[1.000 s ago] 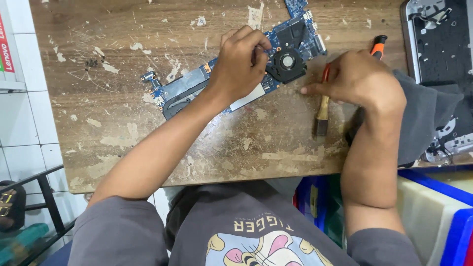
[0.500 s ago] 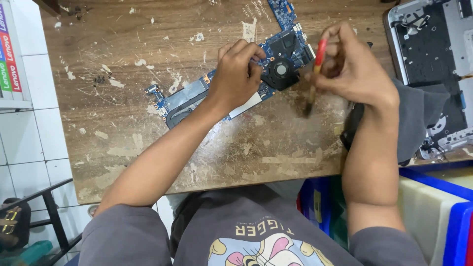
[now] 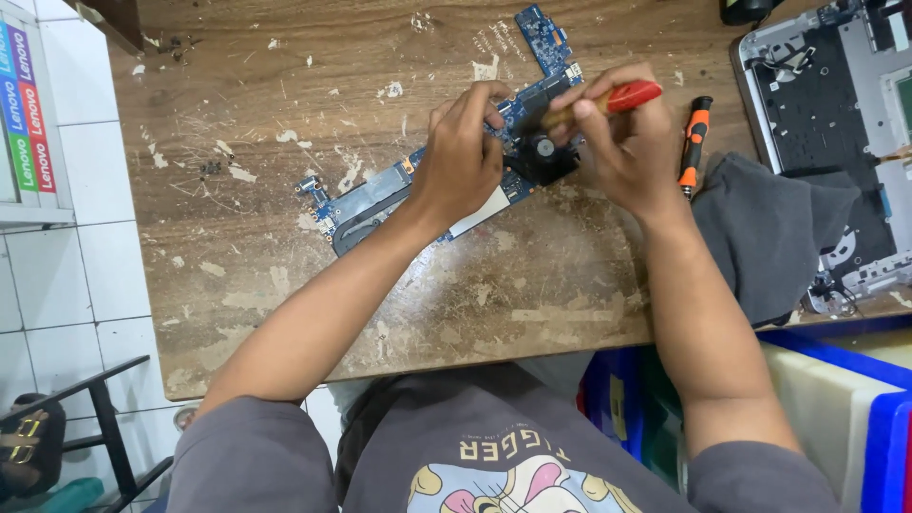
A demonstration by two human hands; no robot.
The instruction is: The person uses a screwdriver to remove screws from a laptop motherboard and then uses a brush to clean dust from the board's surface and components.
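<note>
Both hands work over a blue circuit board [image 3: 380, 195] lying on the worn wooden table [image 3: 285, 95]. The left hand [image 3: 461, 157] presses curled fingers on the board's middle. Just beside it, the right hand [image 3: 627, 142] clamps its fingers around a red-handled brush [image 3: 608, 100] above the board's black fan [image 3: 541, 152].

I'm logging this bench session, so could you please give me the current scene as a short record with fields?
Surface: worn wooden table
Left hand: pressing on blue circuit board
Right hand: holding red-handled brush over black fan
Beside right hand: orange-and-black screwdriver, lying on table
Right of it: grey cloth
Far right: opened laptop shell
</note>
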